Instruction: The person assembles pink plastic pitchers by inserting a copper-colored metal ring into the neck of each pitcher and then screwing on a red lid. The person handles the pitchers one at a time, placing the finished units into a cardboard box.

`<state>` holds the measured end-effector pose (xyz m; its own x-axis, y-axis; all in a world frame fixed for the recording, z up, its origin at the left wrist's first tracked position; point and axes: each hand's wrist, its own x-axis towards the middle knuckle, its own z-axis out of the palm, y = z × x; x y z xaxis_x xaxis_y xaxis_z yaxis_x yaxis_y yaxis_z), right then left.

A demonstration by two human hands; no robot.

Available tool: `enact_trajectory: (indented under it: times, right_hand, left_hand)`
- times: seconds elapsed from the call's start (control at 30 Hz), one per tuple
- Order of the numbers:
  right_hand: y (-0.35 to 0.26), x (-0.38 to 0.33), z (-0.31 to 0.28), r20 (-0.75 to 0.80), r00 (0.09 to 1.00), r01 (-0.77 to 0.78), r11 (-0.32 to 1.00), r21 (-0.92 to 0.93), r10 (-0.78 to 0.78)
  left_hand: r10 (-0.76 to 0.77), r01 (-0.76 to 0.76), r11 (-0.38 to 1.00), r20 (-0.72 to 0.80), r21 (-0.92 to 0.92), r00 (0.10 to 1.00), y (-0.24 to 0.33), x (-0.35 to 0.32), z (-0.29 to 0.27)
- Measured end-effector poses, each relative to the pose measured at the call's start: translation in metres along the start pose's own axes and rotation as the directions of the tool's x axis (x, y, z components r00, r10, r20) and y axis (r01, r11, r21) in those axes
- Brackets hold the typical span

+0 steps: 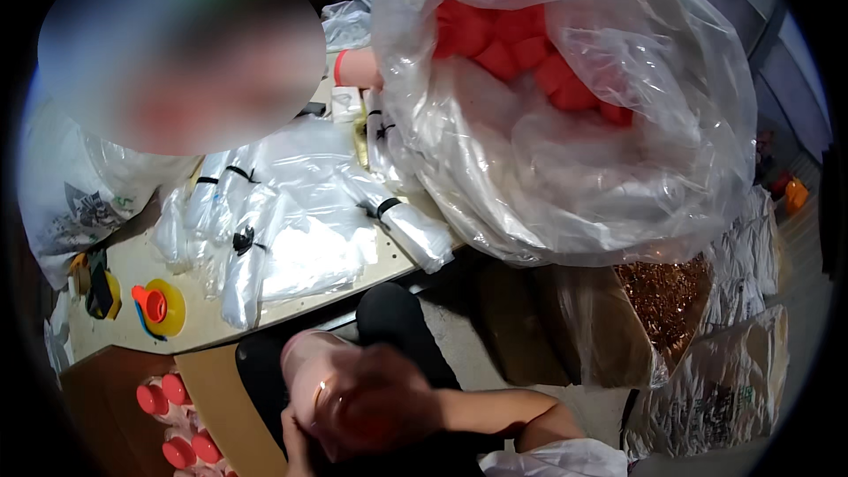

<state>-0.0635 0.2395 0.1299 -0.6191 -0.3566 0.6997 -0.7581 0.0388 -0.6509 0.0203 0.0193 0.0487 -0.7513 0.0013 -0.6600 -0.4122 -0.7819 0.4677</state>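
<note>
A pink see-through bottle lies tilted over my lap, its base pointing away from me. Low on its left side, my left hand is closed around it, the fingers partly hidden. Across the bottle's near end lies my right hand, smeared by motion and bent over a red cap. Its fingers seem wrapped on that cap, though the blur hides their exact place.
A big clear bag of red pieces stands at the right. Below it, a carton holds copper-coloured shiny bits. Tied clear plastic bags and yellow tape lie on the table. Red-capped bottles fill a box.
</note>
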Motion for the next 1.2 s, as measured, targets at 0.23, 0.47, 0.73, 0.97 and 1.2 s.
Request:
enact_trajectory:
  times: [0.23, 0.47, 0.73, 0.97, 1.2]
  right_hand:
    - [0.025, 0.008, -0.043, 0.251, 0.967, 0.025, 0.994, 0.103, -0.05]
    - [0.182, 0.142, -0.356, -0.303, 0.953, -0.301, 0.057, -0.952, -0.012]
    - [0.202, 0.128, -0.361, -0.464, 0.88, -0.423, 0.285, -0.86, -0.096]
    - [0.097, -0.034, -0.04, -0.131, 0.989, 0.019, 0.951, -0.308, -0.062]
    - [0.055, -0.132, 0.013, -0.053, 0.98, -0.197, 0.972, -0.127, 0.191]
  left_hand:
    - [-0.143, 0.146, 0.989, 0.199, -0.001, 0.969, -0.016, 0.03, 0.026]
    - [0.038, -0.052, 0.998, 0.268, 0.044, 0.963, 0.017, 0.06, 0.024]
    - [0.234, -0.219, 0.971, 0.217, -0.093, 0.948, 0.025, 0.075, 0.052]
    - [0.275, -0.274, 0.961, 0.045, -0.034, 0.96, 0.036, 0.066, 0.076]
    - [0.426, -0.636, 0.295, 0.498, 0.713, 0.755, 0.066, 0.021, -0.007]
